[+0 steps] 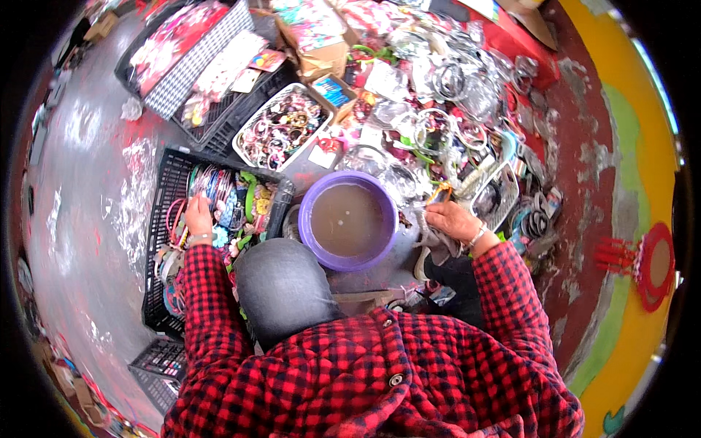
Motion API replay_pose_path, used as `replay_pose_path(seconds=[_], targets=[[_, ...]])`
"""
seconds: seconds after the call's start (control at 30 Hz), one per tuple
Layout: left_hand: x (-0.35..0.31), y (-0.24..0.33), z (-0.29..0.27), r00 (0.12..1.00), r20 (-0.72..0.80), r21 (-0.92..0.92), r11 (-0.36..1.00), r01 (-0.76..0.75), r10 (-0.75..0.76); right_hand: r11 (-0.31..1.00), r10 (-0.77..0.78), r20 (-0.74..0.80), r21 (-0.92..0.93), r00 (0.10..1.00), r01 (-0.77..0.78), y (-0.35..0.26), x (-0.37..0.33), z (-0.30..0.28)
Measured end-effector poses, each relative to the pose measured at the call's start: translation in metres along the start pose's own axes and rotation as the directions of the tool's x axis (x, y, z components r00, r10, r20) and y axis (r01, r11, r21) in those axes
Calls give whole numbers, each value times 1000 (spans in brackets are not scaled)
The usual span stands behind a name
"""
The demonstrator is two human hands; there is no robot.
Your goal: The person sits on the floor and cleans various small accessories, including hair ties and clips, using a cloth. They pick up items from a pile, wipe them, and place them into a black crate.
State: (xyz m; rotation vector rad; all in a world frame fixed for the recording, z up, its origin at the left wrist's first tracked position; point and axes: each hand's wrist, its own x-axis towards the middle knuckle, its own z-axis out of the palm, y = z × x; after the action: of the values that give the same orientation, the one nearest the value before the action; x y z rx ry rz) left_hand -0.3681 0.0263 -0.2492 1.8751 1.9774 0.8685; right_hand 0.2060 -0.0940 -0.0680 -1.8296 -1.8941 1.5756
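Observation:
My left hand (198,217) reaches into a black plastic crate (162,248), its fingers curled in among colourful headbands (232,208). What they grip, if anything, is hidden. A pink hoop headband (175,219) lies just left of that hand. On the other side of a purple basin (309,232) of murky brown water (347,219), my right hand (451,220) is closed on a grey cloth (437,244), which hangs down from the fingers. Something orange (440,193) shows just beyond the right fingertips.
Beyond the basin spreads a large heap of plastic-wrapped hoops and hair accessories (445,80). A white tray (243,146) of small hair ties stands behind the crate. More crates (212,124) and a cardboard box (321,58) stand farther back. My knee (285,288) is close to the basin.

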Motion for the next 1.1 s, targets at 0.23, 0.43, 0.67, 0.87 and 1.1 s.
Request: replay_pose_path(seconds=[0.23, 0.43, 0.67, 0.87, 1.1], targets=[[-5, 141, -53, 997, 27, -162, 985, -67, 72, 985, -45, -56, -168, 997, 35, 13, -27, 9], [9, 305, -120, 876, -36, -112, 869, -482, 481, 949, -94, -199, -314, 975, 27, 22, -42, 7], [-43, 467, -97, 587, -95, -342, 527, -778, 804, 781, -227, -16, -600, 974, 172, 70, -46, -4], [-64, 473, -7, 704, 269, -704, 633, -322, 657, 767, 64, -60, -636, 996, -88, 58, -54, -14], [-37, 438, 33, 805, 530, -597, 792, 133, 265, 914, -3, -460, -362, 888, -184, 98, -48, -57]])
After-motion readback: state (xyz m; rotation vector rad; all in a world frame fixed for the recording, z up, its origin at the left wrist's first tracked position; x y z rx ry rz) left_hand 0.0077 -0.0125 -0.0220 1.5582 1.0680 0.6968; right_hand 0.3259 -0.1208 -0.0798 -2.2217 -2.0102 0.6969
